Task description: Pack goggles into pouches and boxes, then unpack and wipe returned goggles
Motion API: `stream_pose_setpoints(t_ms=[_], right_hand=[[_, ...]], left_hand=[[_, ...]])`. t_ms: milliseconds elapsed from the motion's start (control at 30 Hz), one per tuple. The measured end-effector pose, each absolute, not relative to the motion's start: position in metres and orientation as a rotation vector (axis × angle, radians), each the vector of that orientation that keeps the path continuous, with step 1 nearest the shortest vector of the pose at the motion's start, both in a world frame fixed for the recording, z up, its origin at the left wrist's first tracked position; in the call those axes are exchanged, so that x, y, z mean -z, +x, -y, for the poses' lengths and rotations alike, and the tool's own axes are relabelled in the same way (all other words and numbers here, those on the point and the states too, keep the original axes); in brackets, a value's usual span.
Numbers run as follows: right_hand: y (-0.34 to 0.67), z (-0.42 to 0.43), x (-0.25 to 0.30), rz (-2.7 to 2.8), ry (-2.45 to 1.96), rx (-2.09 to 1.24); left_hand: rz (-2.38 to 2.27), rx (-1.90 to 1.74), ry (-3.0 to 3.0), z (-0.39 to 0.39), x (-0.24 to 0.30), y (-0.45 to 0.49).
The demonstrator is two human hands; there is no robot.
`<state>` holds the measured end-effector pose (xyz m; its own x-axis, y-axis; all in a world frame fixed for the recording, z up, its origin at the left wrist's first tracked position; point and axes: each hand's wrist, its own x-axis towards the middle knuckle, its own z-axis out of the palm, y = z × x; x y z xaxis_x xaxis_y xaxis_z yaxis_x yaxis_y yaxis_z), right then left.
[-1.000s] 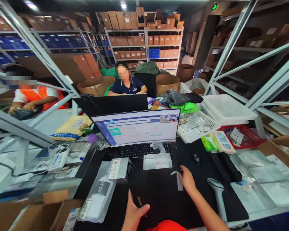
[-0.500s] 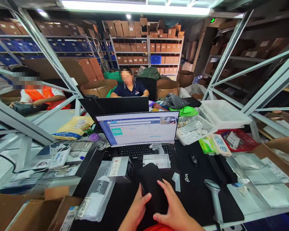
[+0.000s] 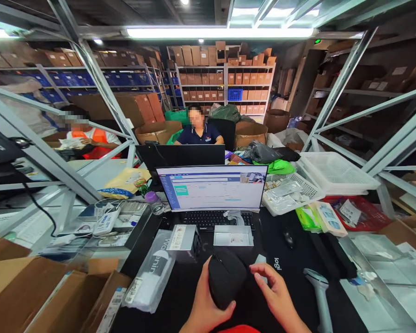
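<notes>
A black rounded case (image 3: 227,280) with a seam or zip line across its top is in my left hand (image 3: 208,300), whose fingers and thumb wrap round its left and lower sides. My right hand (image 3: 272,289) is just right of the case, its fingers loosely bent and apart, holding nothing I can see. Beyond the case lie an open shallow white box (image 3: 233,237) and a grey box with a label (image 3: 183,240). A clear plastic sleeve (image 3: 149,277) lies to the left. A small pale slip (image 3: 261,261) shows partly behind my right fingertips.
A monitor (image 3: 215,187) and keyboard (image 3: 204,218) stand ahead. To the right are a mouse (image 3: 289,238), a barcode scanner (image 3: 319,291) and white baskets (image 3: 339,171). Cardboard boxes (image 3: 27,296) fill the lower left. Two people sit beyond the desk.
The black case has turned and tilted in my left hand, its rounded end now nearer me. My right hand has moved slightly right, with its fingers more bent. The view has shifted left and up.
</notes>
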<state>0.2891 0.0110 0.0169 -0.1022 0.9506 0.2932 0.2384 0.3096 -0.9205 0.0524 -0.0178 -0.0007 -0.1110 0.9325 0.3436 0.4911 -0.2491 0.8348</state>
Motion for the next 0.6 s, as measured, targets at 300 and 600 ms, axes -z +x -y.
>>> stream_pose_setpoints(t_ms=[300, 600], right_hand=[[0.265, -0.021, -0.114, 2.004, -0.718, -0.757], [0.243, -0.028, -0.084, 1.804, -0.670, -0.643]], left_hand=[[-1.523, -0.848, 2.190, 0.019, -0.043, 0.045], [-1.740, -1.020, 2.016, 0.032, -0.027, 0.043]])
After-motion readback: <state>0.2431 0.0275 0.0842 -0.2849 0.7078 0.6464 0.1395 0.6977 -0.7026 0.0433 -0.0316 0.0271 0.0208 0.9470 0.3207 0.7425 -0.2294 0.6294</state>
